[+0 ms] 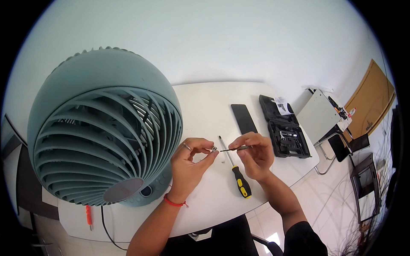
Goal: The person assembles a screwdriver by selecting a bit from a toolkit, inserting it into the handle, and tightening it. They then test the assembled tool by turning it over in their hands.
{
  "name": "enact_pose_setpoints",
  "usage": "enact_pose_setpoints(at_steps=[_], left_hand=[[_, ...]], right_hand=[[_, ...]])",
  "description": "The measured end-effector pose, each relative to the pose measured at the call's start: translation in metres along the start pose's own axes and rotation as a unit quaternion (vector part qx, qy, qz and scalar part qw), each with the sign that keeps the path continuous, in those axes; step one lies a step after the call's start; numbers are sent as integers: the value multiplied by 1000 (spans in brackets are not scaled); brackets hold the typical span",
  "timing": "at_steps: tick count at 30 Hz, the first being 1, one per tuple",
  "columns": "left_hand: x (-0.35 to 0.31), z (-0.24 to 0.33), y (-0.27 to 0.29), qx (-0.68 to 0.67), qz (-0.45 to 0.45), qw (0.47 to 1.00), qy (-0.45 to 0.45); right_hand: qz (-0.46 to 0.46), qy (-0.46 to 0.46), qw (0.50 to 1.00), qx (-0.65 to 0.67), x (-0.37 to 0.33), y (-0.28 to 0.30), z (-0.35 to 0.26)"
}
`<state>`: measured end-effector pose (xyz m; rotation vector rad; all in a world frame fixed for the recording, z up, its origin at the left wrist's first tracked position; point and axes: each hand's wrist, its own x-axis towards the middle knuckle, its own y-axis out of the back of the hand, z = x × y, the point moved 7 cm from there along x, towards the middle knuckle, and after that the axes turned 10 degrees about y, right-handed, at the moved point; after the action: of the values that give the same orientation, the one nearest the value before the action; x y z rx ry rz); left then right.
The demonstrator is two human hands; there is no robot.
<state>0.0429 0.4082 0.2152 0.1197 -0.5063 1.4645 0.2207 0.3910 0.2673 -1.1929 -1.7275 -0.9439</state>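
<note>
Between the thumb and fingers of my left hand (pixel 188 166) is a small round metal part (pixel 214 149); its exact kind is too small to tell. My right hand (pixel 258 158) pinches a slim tool with a thin dark shaft (pixel 226 150), its tip pointing at the metal part. Whether the tip touches the part I cannot tell. Below the hands, a black and yellow screwdriver (pixel 242 183) lies on the white table (pixel 200 213). Tiny metal pieces (pixel 223 162) rest beside its shaft. A large grey-green fan (pixel 102 72) stands just left of my left hand.
A dark flat slab (pixel 243 118) lies behind my right hand. An open black tool case (pixel 288 138) sits near the table's right edge. At the front left are an orange-handled screwdriver (pixel 89 215) and a black cable (pixel 104 228). A chair (pixel 337 149) stands farther right.
</note>
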Motion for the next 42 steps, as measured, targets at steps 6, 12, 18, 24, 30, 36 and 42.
enact_pose_setpoints(at_steps=[6,12,18,24,30,36,42], left_hand=[[-2,3,-5,21,-18,1000,6],[-3,10,0,96,8,995,-14],[-2,21,0,183,54,979,-77],[-3,18,4,137,70,987,-52],[-4,18,2,147,68,985,-61],[-4,21,3,159,65,982,-74],[-4,19,2,169,58,981,-72]], right_hand=[[-43,4,997,-67,-4,-5,1],[-86,-8,985,-148,-3,-8,10],[-69,-26,963,-259,-1,-4,12],[-87,-49,962,-255,-1,-7,18],[-92,-85,964,-233,-7,-5,24],[-88,-169,962,-195,-12,-3,33],[-107,-192,959,-178,-12,-2,35]])
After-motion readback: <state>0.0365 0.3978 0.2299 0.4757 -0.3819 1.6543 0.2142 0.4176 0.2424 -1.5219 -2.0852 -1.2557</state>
